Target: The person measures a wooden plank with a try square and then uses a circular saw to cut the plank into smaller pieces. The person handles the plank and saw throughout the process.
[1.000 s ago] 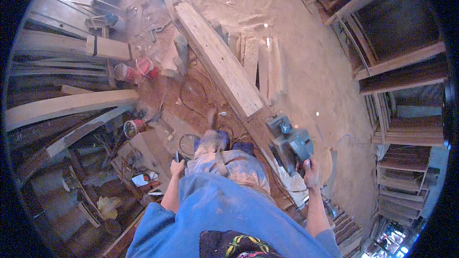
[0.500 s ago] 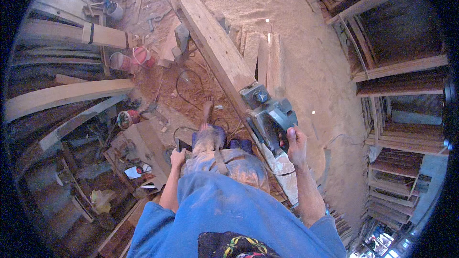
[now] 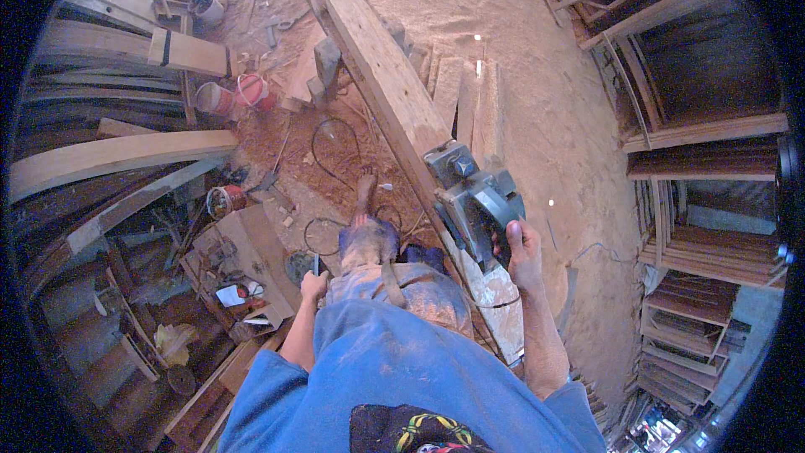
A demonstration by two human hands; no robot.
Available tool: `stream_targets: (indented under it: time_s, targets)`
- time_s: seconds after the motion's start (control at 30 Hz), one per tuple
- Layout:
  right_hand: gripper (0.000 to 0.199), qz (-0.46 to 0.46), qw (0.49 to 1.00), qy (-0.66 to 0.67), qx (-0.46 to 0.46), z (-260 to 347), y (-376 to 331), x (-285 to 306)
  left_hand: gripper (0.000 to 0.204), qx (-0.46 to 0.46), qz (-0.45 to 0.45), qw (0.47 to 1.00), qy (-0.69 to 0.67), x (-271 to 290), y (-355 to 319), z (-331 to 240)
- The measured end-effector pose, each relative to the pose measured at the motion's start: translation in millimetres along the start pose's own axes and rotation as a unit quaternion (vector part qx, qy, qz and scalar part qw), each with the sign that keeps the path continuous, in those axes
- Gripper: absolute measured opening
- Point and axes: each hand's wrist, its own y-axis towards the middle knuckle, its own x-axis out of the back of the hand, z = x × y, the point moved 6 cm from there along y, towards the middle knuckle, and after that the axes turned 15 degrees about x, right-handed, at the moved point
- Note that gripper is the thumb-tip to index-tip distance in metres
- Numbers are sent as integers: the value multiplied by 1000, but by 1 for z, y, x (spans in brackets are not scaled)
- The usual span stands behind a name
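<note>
My right hand [image 3: 525, 256] is wrapped round the rear handle of a dark teal electric hand planer [image 3: 476, 201]. The planer sits on a long wooden beam [image 3: 381, 59] that slants from the far middle down to the near right. Pale bare wood shows ahead of the tool; behind it the beam's surface looks whitish. Left of my dusty lap, my left hand [image 3: 314, 287] is closed on a thin dark flat piece [image 3: 316, 265], seen nearly edge-on; its kind is unclear. The planer's underside is hidden.
Wooden offcuts [image 3: 325, 59] lie beside the beam, and more boards [image 3: 478, 101] rest on the sawdust at its right. A dark cable [image 3: 314, 147] loops near my bare foot [image 3: 366, 189]. Red buckets [image 3: 253, 91] stand at left. Timber racks [image 3: 713, 130] line the right.
The flat piece in my left hand has turned from showing its face to nearly edge-on. My right hand and the planer keep about the same place on the beam; the whole view shifts slightly.
</note>
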Motion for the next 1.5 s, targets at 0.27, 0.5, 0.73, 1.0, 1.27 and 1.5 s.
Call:
stream_targets:
  time_s: [0.27, 0.5, 0.73, 1.0, 1.27, 1.5]
  targets:
    - [47, -6, 1000, -1, -19, 3, 11, -4, 74, 7, 56, 998, -30, 26, -33, -45]
    - [46, 1, 998, -46, 44, 12, 67, -27, 78, -13, 25, 1000, 2, 18, -18, -57]
    - [54, 13, 999, -39, 18, 40, 165, -76, 66, 1, 43, 999, 9, 18, 2, -52]
    - [53, 22, 995, -37, 92, 67, 309, -146, 66, 49, 29, 998, -22, 55, 28, -74]
    - [65, 31, 982, -96, 158, 98, 435, -215, 55, 112, -134, 968, -179, 159, 69, -114]
    - [74, 27, 980, -139, 141, 130, 518, -265, 43, 34, -198, 820, -535, 280, 73, -234]
